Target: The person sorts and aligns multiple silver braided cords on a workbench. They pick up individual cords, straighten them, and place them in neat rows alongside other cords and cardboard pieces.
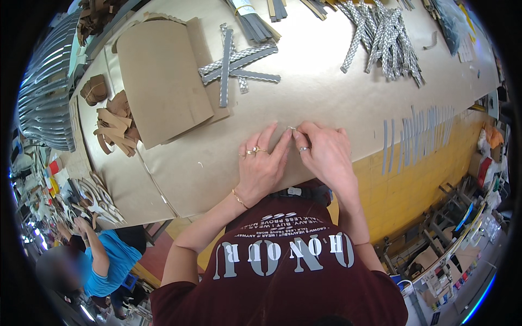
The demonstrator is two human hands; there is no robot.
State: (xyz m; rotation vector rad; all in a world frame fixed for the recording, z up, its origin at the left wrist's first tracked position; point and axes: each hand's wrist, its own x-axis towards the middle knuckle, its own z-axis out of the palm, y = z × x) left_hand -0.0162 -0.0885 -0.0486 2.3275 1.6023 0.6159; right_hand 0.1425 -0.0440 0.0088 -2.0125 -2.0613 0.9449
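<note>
My left hand (262, 163) and my right hand (322, 149) meet at the near edge of a worktable covered in brown paper (326, 92). Their fingertips pinch a tiny pale piece (292, 129) between them; what it is I cannot tell. The left hand's fingers lie spread on the paper, with rings on them and a thin bracelet at the wrist. The right hand also wears a ring.
Crossed grey strips (235, 65) lie beyond the hands, a heap of patterned silver strips (384, 38) at the far right, brown cardboard sheets (160, 76) and brown strip bundles (117, 127) to the left. Grey strips (418, 136) hang over the table's right edge. A person in blue (106, 261) stands lower left.
</note>
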